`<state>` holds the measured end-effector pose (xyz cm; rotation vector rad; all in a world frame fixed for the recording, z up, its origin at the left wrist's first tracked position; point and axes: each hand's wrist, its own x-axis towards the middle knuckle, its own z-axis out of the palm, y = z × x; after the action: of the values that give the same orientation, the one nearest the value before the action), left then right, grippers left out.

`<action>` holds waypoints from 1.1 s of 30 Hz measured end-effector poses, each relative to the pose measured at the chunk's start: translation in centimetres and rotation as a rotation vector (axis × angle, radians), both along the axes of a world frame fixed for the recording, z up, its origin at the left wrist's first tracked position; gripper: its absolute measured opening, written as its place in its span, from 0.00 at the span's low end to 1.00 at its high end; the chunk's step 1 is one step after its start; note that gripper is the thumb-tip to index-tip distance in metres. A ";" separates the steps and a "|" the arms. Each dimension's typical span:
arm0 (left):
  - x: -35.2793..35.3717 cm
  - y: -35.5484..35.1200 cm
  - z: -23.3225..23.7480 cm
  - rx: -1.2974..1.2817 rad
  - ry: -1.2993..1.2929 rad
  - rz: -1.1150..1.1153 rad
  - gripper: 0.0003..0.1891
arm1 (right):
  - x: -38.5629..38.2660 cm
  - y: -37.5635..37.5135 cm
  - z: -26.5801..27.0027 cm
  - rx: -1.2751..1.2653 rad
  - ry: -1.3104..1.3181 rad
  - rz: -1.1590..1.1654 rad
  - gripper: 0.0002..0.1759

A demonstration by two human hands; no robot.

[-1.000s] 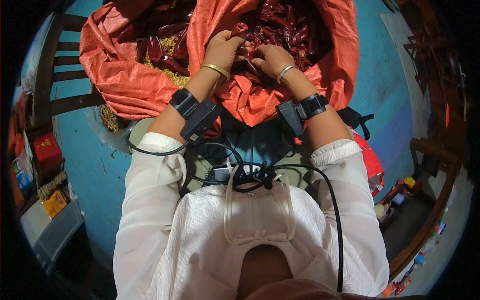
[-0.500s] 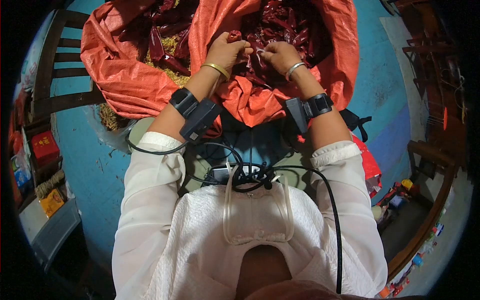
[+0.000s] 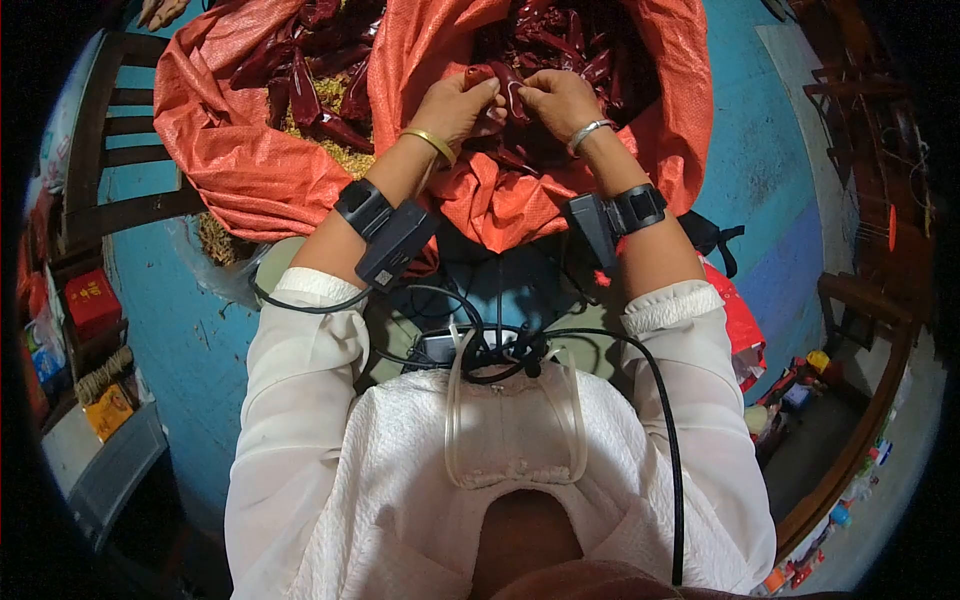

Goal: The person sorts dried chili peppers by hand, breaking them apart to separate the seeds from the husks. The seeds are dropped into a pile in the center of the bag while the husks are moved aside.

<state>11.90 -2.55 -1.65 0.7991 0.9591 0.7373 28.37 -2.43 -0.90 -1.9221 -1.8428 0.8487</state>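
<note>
Fingers curled, my left hand (image 3: 455, 108) holds a dark red chili pepper (image 3: 478, 75) whose end shows above the fingers. Just right of it, my right hand (image 3: 560, 102) pinches at another glossy red chili (image 3: 509, 90) between the two hands. Both hands are over the opening of the right orange woven sack (image 3: 680, 100), where many dried red chilies (image 3: 570, 35) lie. The left orange sack (image 3: 240, 170) holds more chilies (image 3: 305, 90) on top of yellowish bits (image 3: 350, 160).
A dark slatted wooden chair (image 3: 125, 215) stands at the left on the blue floor (image 3: 200, 370). Black cables (image 3: 670, 430) run over my lap. A red bag (image 3: 735, 320) lies right of my right arm. Part of someone's hand (image 3: 162, 12) shows at the top left.
My right hand has moved slightly up and its fingers now meet a chili beside my left hand. The other hand at the top left has come into view.
</note>
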 end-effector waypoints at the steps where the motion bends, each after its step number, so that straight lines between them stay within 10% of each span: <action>1: 0.1 -0.2 0.8 0.037 0.006 0.013 0.12 | 0.2 0.1 -0.4 -0.001 0.001 -0.001 0.15; 6: -1.4 0.4 3.5 0.156 -0.106 0.099 0.20 | -0.7 -0.6 0.4 -0.065 -0.459 0.148 0.16; 13: -8.3 3.3 3.8 0.061 -0.469 0.630 0.25 | -0.3 0.2 0.0 0.013 -0.435 0.085 0.16; 15: -11.5 4.1 2.6 0.003 -0.867 0.575 0.32 | -0.1 0.6 0.0 0.023 -0.465 0.049 0.16; 21: -9.3 3.2 3.2 0.082 -0.962 0.250 0.29 | 0.1 1.1 -0.3 0.046 -0.494 0.050 0.15; 27: -0.7 -0.8 2.0 -0.075 -0.245 0.084 0.25 | -1.1 0.2 -0.4 0.004 -0.463 0.139 0.16; 33: 0.6 -0.6 -1.4 -0.126 -0.077 0.112 0.13 | -1.8 -0.3 -0.4 -0.093 -0.457 0.197 0.21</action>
<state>12.46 -3.20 -3.07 0.6063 0.9761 0.7905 26.54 -2.73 -1.32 -2.1543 -2.3215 0.5899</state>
